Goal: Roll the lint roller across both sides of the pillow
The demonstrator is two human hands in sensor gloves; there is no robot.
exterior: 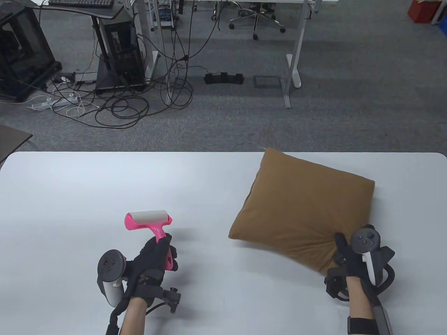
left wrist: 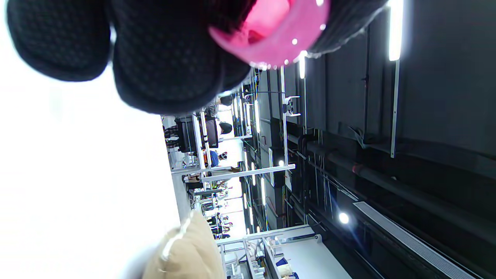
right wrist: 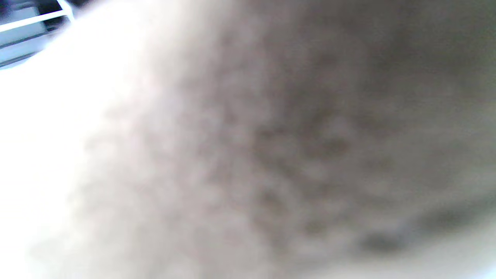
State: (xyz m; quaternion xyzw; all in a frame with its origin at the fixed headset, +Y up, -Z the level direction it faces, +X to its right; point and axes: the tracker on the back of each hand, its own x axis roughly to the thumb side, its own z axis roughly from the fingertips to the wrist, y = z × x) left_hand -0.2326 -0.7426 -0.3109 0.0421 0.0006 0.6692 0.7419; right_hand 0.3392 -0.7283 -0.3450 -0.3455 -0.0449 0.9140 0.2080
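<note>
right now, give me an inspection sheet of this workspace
surface: white table, bare where visible
job's things: brown pillow lies on the table's right; pink lint roller held off to its left, apart from it
clutter: nothing seen
grips: left hand grips the roller handle; right hand grips the pillow's near corner, fabric bunched
cables: tangled cables on the floor beyond
surroundings: carpet, desk legs, computer tower, office chair
</note>
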